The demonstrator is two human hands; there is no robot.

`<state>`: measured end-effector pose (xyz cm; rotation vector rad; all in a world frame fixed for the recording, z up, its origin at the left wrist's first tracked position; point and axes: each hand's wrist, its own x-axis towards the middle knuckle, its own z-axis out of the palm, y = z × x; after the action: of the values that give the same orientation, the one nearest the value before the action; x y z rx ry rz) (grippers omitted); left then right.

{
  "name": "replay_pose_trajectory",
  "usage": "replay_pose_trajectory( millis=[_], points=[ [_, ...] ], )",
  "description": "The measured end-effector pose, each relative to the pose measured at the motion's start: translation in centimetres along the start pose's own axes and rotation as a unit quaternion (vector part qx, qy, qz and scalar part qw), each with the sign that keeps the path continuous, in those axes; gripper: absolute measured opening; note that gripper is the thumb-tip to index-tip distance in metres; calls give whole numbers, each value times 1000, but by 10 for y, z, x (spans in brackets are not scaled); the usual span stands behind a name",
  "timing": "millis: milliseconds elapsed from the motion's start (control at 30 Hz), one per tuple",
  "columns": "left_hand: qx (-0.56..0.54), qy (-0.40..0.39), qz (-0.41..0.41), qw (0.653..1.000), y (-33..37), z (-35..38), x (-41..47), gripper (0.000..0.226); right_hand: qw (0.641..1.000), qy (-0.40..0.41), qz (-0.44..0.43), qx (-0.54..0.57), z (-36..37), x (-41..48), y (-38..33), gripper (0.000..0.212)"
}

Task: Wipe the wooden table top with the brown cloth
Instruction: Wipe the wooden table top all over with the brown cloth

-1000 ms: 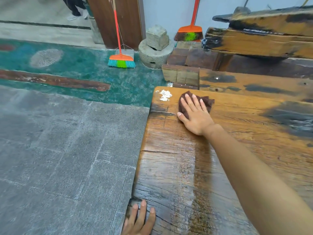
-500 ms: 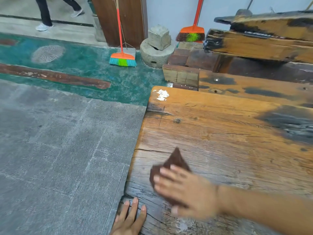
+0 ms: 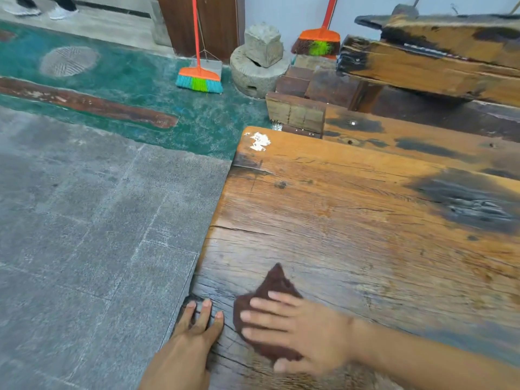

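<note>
The wooden table top (image 3: 351, 220) fills the right half of the view, orange-brown with dark burnt patches and a white smear near its far left corner. The brown cloth (image 3: 274, 285) lies flat on the near left part of the table. My right hand (image 3: 304, 330) presses on it with straight, spread fingers pointing left; part of the cloth is hidden beneath the palm. My left hand (image 3: 194, 336) rests flat on the table's near left edge, just left of the cloth, fingers straight and holding nothing.
Grey stone floor (image 3: 84, 235) lies left of the table, green flooring beyond. Two orange brooms (image 3: 199, 77) (image 3: 319, 40) lean at the back by a stone millstone (image 3: 256, 71). Heavy wooden beams (image 3: 430, 66) and blocks are stacked behind the table. A person's shoes (image 3: 42, 9) show at top left.
My right hand drew the cloth from the far left corner down to the near left edge, then slid it a little rightward. My left hand has come further into view on the table edge.
</note>
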<state>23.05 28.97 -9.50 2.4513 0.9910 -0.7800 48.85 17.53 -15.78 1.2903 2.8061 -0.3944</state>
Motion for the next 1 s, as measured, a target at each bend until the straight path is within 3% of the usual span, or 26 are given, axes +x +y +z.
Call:
replay_pose_trajectory(
  millis=[167, 267, 367, 567, 733, 1000],
  points=[
    [-43, -8, 11, 999, -3, 4, -6, 95, 967, 20, 255, 16, -46, 23, 140, 71],
    [-102, -2, 0, 995, -2, 8, -7, 86, 939, 54, 338, 32, -65, 25, 197, 73],
    [-116, 24, 12, 993, -1, 8, -10, 86, 910, 77, 406, 35, -67, 35, 204, 79],
    [-131, 28, 2, 991, -4, 4, -14, 94, 967, 43, 251, -10, -40, 34, 115, 76],
    [-90, 29, -4, 996, -4, 3, -12, 88, 982, 29, 184, 11, -10, 31, -17, 75],
    [-49, 48, 9, 998, 15, 32, -58, 69, 971, 76, 227, 29, 35, 27, -191, 74]
  ],
)
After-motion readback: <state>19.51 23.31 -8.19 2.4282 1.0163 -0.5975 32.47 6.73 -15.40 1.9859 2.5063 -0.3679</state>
